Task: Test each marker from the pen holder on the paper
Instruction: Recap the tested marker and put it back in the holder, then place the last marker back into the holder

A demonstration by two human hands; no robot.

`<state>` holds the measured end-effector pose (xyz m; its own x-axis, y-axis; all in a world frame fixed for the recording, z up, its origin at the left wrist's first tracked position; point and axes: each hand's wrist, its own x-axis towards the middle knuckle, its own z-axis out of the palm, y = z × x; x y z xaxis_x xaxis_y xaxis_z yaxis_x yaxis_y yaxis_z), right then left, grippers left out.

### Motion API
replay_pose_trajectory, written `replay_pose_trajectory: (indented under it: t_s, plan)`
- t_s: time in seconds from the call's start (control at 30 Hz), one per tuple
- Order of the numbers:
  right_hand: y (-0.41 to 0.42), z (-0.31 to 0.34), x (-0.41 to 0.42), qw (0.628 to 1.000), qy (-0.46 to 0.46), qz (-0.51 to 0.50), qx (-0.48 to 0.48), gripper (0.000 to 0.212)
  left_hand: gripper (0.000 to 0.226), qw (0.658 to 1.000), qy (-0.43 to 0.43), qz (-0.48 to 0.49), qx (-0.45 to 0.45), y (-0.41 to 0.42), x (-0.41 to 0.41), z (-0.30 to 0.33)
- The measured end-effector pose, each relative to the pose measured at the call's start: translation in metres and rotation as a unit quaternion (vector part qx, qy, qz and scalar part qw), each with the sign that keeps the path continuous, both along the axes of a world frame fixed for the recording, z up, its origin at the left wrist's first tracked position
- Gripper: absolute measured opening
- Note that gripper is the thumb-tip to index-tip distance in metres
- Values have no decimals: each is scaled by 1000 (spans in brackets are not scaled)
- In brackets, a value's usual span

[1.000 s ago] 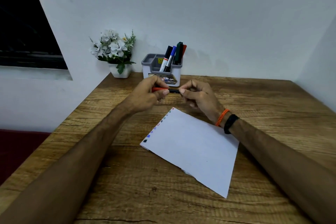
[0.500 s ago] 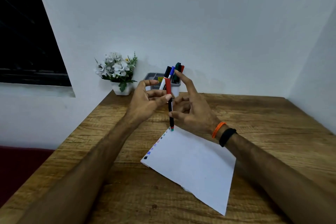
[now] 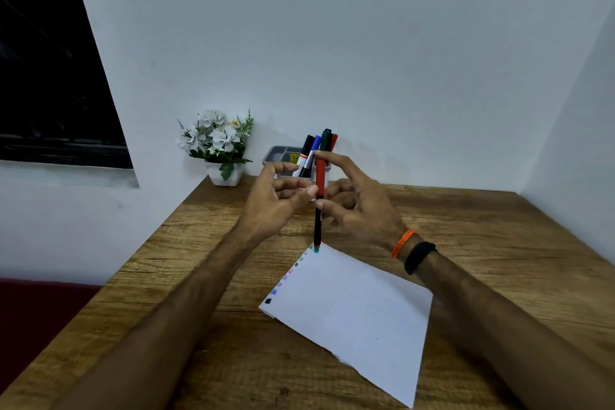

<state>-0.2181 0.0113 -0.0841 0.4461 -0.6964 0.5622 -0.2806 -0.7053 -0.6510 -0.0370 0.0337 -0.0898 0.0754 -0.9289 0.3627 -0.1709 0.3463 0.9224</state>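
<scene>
A slim marker (image 3: pixel 318 223) with a red cap, black body and green lower end stands upright over the far corner of the white paper (image 3: pixel 352 309). My right hand (image 3: pixel 359 210) pinches it, index finger at the cap's top and thumb on the body. My left hand (image 3: pixel 269 206) is beside it with fingers loosely spread; its thumb tip touches the marker at the cap's base. Small coloured test marks run along the paper's left edge. Behind the hands, the grey pen holder (image 3: pixel 279 156) holds several markers (image 3: pixel 307 153).
A white pot of white flowers (image 3: pixel 223 150) stands at the table's back left corner. The wooden table (image 3: pixel 499 243) meets white walls behind and at the right. A dark window (image 3: pixel 50 76) is at the left. Orange and black bands circle my right wrist.
The marker went from lying level between both hands to standing upright. My left hand loosened its grip on the cap. The view tilted up, so the hands sit higher against the wall.
</scene>
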Motion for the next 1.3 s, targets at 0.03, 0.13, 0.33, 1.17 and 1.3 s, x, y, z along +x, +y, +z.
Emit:
replay_pose_trajectory:
  t_s: [0.03, 0.13, 0.33, 1.17, 1.3]
  plan:
    - [-2, 1, -2, 1000, -2, -9, -5, 72, 55, 999, -28, 17, 1, -2, 2, -4]
    - [-13, 8, -6, 999, -23, -40, -8, 70, 45, 972, -211, 103, 8, -8, 9, -18]
    - [-48, 20, -4, 992, -64, -107, -30, 69, 56, 866, -467, 158, 89, -29, 12, -45]
    - [-114, 52, 37, 967, -22, -205, -149, 70, 68, 821, -533, 159, 126, -46, 14, -58]
    - [-119, 56, 40, 965, -2, -211, -158, 68, 68, 821, -533, 158, 128, -45, 14, -57]
